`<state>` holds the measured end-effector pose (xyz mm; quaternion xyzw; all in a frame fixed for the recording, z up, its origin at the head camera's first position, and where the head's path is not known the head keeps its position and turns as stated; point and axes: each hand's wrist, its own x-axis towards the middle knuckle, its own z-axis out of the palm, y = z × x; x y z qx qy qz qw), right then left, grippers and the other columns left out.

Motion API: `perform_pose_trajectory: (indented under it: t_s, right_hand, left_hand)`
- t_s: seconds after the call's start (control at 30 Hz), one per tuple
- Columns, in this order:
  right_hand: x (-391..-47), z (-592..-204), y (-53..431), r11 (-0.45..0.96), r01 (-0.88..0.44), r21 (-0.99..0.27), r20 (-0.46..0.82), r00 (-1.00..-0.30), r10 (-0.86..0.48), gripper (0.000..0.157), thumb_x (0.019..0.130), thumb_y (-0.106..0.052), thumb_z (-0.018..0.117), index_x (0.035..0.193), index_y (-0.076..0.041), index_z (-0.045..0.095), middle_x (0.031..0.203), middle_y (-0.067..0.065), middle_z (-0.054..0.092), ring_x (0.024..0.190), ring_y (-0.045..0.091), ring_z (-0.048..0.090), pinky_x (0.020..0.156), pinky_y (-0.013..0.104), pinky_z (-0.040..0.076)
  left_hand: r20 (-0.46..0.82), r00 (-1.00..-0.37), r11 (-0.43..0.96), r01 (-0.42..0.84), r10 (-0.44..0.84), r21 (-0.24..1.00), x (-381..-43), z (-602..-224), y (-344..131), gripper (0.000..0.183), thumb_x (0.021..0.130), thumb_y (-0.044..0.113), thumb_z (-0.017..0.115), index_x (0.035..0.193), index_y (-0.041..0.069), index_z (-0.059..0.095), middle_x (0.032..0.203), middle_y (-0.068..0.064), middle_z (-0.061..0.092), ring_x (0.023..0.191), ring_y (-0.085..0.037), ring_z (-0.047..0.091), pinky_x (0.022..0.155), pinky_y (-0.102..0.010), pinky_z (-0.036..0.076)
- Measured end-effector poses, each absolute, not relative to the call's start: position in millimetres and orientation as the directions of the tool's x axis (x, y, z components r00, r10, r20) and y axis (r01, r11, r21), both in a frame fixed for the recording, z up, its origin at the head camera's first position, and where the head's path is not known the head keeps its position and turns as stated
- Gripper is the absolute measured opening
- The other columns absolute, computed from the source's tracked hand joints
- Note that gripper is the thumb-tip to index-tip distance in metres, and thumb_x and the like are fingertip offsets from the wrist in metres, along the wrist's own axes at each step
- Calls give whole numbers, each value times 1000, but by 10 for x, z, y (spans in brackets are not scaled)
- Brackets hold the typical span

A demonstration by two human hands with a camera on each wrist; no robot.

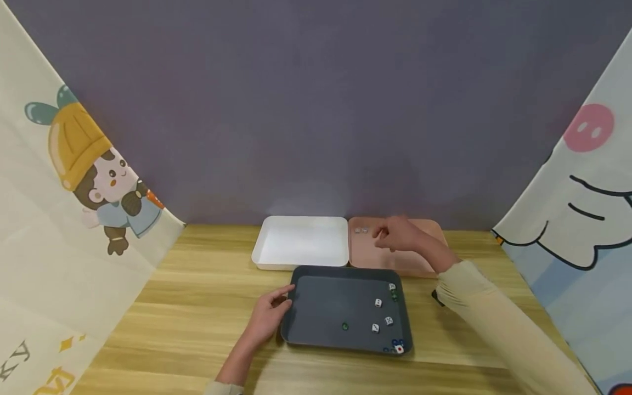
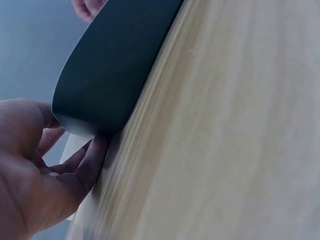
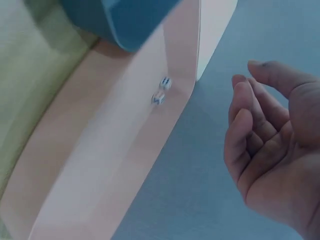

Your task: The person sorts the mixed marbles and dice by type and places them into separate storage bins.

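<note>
My left hand [image 1: 266, 318] holds the left edge of a dark grey tray [image 1: 316, 347], thumb at the rim and fingers against the outer wall in the left wrist view. Inside that tray, toward its right side, lie several white dice [image 1: 378, 303], small green pieces [image 1: 345, 326] and small blue pieces [image 1: 397, 342] in the near right corner. Over a pink tray [image 1: 419, 266] hovers my right hand [image 1: 400, 234], fingers loosely bent, with nothing visible in them. Two dice [image 3: 158, 97] sit at the pink tray's far left, beside each other.
A white tray [image 1: 301, 241] stands left of the pink one, behind the dark tray. A small black object [image 1: 437, 298] shows partly beneath the right sleeve. The wooden table [image 1: 207, 307] meets a dark grey wall [image 1: 316, 109], with printed cloths at both sides.
</note>
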<state>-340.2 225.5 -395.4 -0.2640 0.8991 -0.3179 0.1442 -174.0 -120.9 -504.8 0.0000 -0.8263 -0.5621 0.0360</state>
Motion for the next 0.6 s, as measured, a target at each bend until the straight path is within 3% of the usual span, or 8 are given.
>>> perform_pose_trajectory:
  t_s: [0.3,0.6]
  right_hand:
    - [-2780,-4049,2231,664,-514,-542,-62,-764,-642,13,86,-10,72,100,-8,72,80,-7,62,67,10,56,63,32,49]
    - [-2471,-4289,2253,737,-494,-461,-43,-817,-575,15,80,-14,79,93,-10,73,79,-8,61,68,7,55,63,32,49]
  left_hand:
    - [43,-998,340,28,-36,940,-1706,-5089,-1226,34,90,1,65,125,3,66,87,-11,63,75,-17,56,64,-25,48]
    - [-6,-1000,286,-15,-30,958,-1709,-5077,-1234,37,92,3,64,129,3,63,90,-11,61,73,-17,55,62,-25,48]
